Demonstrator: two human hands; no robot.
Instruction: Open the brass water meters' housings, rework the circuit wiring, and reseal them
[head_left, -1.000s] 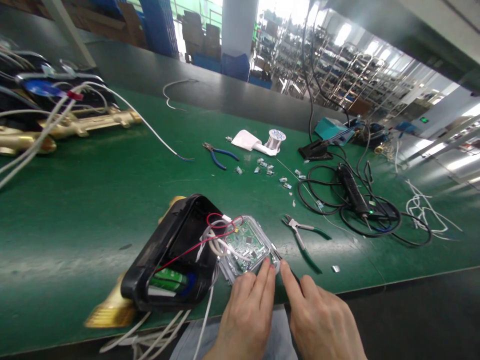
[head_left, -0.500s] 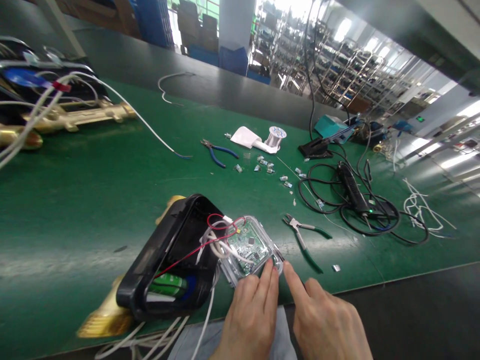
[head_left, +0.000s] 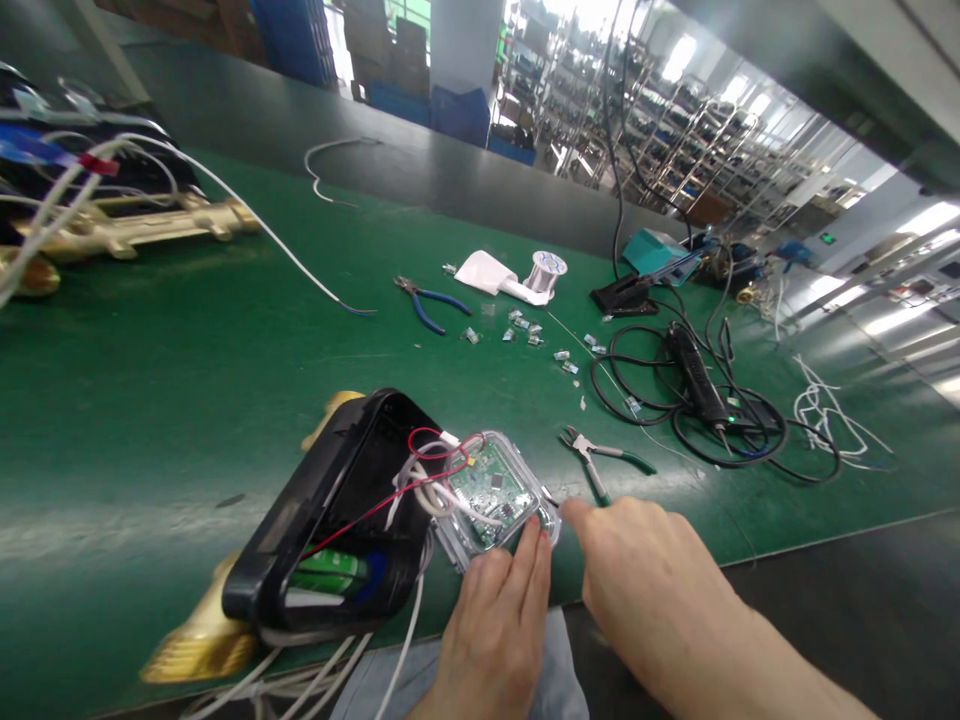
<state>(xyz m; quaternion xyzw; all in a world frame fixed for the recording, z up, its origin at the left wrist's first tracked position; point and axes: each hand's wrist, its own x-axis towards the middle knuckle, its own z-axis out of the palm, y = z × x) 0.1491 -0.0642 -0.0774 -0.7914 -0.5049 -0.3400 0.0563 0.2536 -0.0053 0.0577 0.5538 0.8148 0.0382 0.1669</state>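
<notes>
A clear plastic case [head_left: 551, 527] holding a green circuit board [head_left: 491, 485] lies at the table's near side. My left hand [head_left: 499, 620] holds the case's near edge, fingertips resting on its rim and thumb hidden. Beside the right rim, my right hand [head_left: 652, 560] is closed around a thin dark tool [head_left: 553, 502]; only its tip shows, touching the case edge, and its kind is hidden. White and red wires [head_left: 442, 490] run from the board into an open black housing [head_left: 300, 510], which contains a green cylindrical part [head_left: 330, 570] and sits on a brass body [head_left: 199, 630].
Green-handled pliers [head_left: 592, 455] lie just beyond my right hand. Farther back are blue-handled cutters [head_left: 427, 300], a solder spool [head_left: 547, 272], several small clear packets [head_left: 521, 322] and a black corded tool [head_left: 697, 375]. Another brass assembly [head_left: 150, 225] with wires stands at left.
My right hand has turned, its wrist swinging out to the right, and now covers part of the green-handled pliers. My left hand stays on the case. The whole view has shifted slightly.
</notes>
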